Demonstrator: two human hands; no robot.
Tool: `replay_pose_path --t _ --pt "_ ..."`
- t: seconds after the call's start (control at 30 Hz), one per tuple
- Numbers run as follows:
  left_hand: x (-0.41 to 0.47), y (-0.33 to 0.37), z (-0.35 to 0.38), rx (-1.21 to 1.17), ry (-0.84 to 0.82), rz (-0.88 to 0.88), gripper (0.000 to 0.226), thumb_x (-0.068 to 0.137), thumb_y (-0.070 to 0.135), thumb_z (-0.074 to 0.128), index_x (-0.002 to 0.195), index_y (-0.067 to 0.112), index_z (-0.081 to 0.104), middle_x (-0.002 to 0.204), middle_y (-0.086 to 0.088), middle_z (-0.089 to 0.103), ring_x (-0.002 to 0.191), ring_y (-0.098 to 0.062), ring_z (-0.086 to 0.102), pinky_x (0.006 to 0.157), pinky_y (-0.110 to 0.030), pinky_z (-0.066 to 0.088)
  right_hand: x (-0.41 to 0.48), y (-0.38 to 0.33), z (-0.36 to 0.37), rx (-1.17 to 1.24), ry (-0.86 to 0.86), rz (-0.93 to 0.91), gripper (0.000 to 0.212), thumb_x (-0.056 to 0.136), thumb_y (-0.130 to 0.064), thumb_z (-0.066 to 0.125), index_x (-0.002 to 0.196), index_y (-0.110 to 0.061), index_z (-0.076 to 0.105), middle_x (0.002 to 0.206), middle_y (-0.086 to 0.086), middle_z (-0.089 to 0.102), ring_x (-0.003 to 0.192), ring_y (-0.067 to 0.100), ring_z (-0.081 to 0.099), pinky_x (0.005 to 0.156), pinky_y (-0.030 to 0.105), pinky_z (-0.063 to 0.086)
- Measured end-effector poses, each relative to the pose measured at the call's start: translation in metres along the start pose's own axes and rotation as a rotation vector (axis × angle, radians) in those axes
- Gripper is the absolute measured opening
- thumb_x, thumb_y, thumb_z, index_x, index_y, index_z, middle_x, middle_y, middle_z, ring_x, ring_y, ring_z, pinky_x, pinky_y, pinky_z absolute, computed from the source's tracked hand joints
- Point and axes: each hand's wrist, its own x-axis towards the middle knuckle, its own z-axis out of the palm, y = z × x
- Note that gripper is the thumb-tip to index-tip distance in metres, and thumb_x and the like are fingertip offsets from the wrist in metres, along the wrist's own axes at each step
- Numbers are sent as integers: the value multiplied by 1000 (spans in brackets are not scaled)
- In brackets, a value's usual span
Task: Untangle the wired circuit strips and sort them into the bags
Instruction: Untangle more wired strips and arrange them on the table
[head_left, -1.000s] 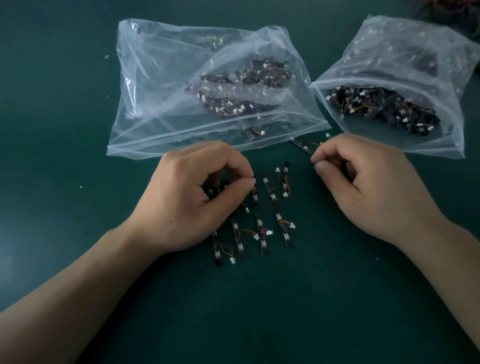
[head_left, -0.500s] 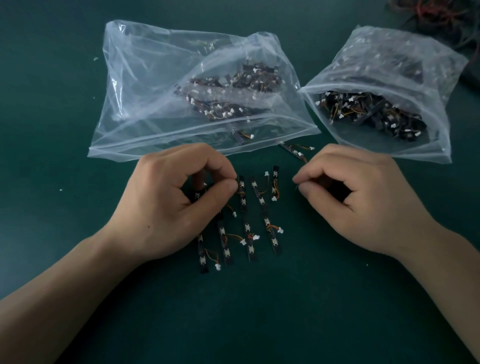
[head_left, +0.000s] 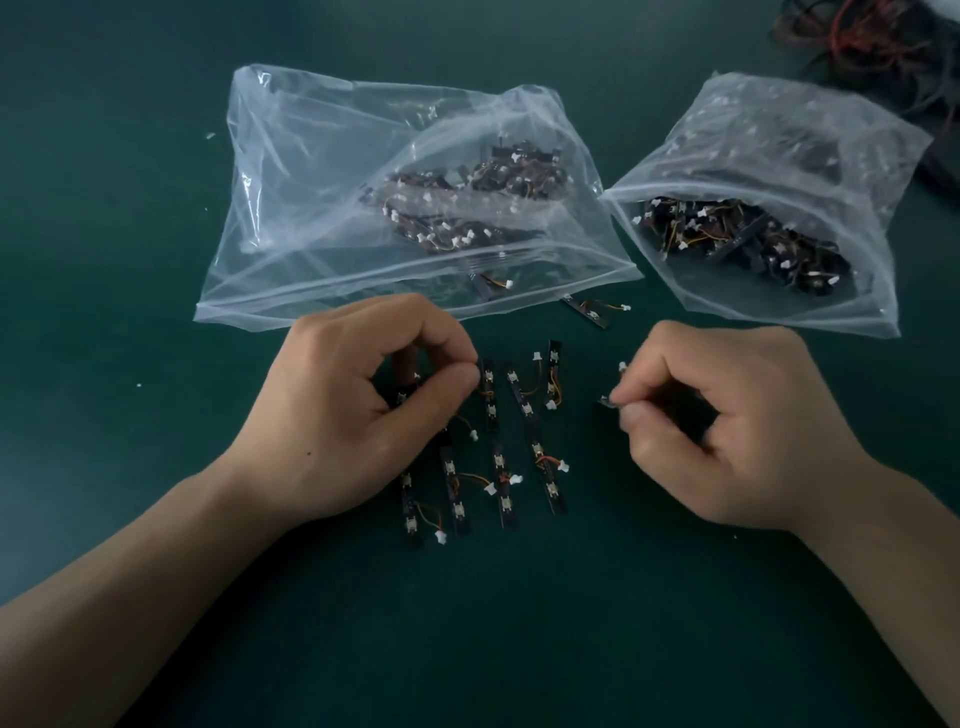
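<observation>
Several black circuit strips (head_left: 524, 410) with orange wires and white plugs lie side by side on the green table between my hands. My left hand (head_left: 363, 410) has its fingers curled and pinches the top of one strip at the row's left end. My right hand (head_left: 727, 426) pinches a strip (head_left: 605, 401) whose end and white plug stick out past the fingertips. One strip (head_left: 589, 312) lies alone just below the bags. A large clear bag (head_left: 311, 182) holding strips lies behind my left hand. A second clear bag (head_left: 779, 171) with strips lies at the right.
A tangle of red and black wires (head_left: 872, 47) sits at the far right corner, beside a dark object at the right edge. The green table (head_left: 519, 649) stretches toward me below the row of strips.
My right hand has drawn back from the lone strip near the bags, toward me, and now shows a strip end and plug at its fingertips. My left hand keeps its pinch.
</observation>
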Motion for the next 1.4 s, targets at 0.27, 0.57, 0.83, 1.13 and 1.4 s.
replay_pose_path --t 0.27,0.57,0.83,1.13,1.4 --pt "0 0 -2 -15 5 -11 3 90 19 75 90 20 72 86 14 68 76 -18 64 67 -18 47 -1 -1 -4 238 -168 -102 12 72 -16 56 61 -14 52 54 -9 46 48 12 41 51 26 33" --pt "0 -1 -2 -17 2 -7 5 90 18 75 89 21 72 85 14 67 75 -16 63 68 -13 44 1 14 -9 64 -263 68 30 79 -49 73 103 -34 64 78 -12 54 69 14 57 58 30 45" --pt "1 -1 -2 -14 -3 -12 3 90 18 75 90 20 72 86 16 66 74 -15 62 69 -11 42 4 11 -4 -33 -339 37 29 79 -52 74 102 -35 72 75 -17 49 72 7 54 62 32 46" --pt "0 -3 -2 -16 -7 -3 3 91 20 74 90 21 71 86 15 66 76 -18 63 68 -14 44 5 13 -1 47 -226 99 45 97 -51 56 131 -24 65 117 -10 61 113 18 60 91 41 49" --pt "0 -3 -1 -5 -10 -1 3 91 19 75 90 20 72 87 15 66 76 -16 62 68 -12 43 7 12 1 -82 -312 23 51 102 -55 41 132 -24 69 143 -13 58 141 13 47 114 43 31"
